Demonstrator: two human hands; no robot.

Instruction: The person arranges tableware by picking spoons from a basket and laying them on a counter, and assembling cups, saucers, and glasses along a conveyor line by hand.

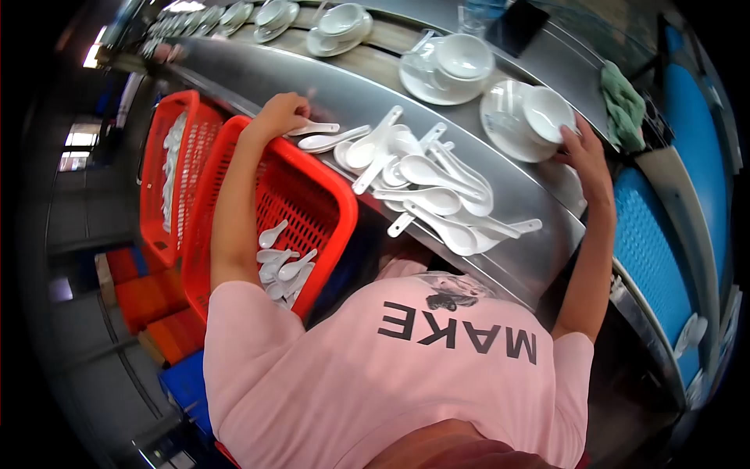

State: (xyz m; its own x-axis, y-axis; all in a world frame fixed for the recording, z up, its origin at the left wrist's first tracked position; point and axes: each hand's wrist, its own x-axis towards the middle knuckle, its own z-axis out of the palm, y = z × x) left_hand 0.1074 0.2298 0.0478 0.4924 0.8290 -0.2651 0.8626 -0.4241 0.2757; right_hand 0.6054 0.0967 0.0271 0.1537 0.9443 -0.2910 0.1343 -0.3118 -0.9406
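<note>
My left hand [284, 116] is above the rim of the large red basket [344, 191], fingers curled on a white spoon [316, 128]. My right hand [584, 150] grips the right edge of a dish set, where a small white bowl [547, 113] rests on a white plate [500, 137] beside a clear glass. Between my hands, a loose pile of white spoons [431, 173] lies on the metal counter [519, 187]. Several more white spoons [287, 270] lie inside the large red basket.
Another dish set [461, 59] stands beyond the spoons, with more in a row toward the back left. A second red basket [189, 148] is at the left. At the right are a green cloth [623, 102] and blue belts [648, 234]. A dark phone-like object [517, 27] lies behind.
</note>
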